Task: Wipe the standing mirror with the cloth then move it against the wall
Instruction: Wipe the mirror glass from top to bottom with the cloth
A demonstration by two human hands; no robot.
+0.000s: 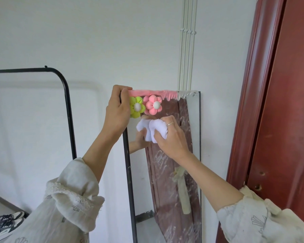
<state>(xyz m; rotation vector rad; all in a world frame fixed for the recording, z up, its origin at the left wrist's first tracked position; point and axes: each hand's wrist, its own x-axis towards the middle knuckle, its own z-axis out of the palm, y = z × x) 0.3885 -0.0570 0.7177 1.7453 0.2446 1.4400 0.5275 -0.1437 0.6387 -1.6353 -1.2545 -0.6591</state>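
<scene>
scene: a person stands at a tall standing mirror (167,172) set close to a white wall (95,41), beside a dark red door frame (263,102).
mirror: narrow, upright, with a thin black edge down its left side and pink and white foam-like trim along its top.
decorations: a yellow-green flower (136,107) and a pink flower (153,104), each with a white centre, sit side by side on the glass just under the top trim.
left hand: the left hand (117,111) grips the mirror's upper left corner, fingers curled over the top edge and thumb on the front, partly covering the yellow-green flower.
right hand: the right hand (172,135) is closed around a bunched white cloth (157,129), pressing it to the glass just below the two flowers; a thin ring shows on one finger.
cloth: crumpled into a wad, touching the upper part of the mirror, its reflection meeting it in the glass.
reflection: the glass shows the red door and streaky smears over its right half.
sleeves: both arms wear pushed-up, pale, loosely woven sleeves with lace trim.
surroundings: a black metal rack (67,106) stands to the left of the mirror, with a black and white sneaker (5,223) on its low shelf; white cable conduits (186,50) run down the wall behind the mirror's top.
</scene>
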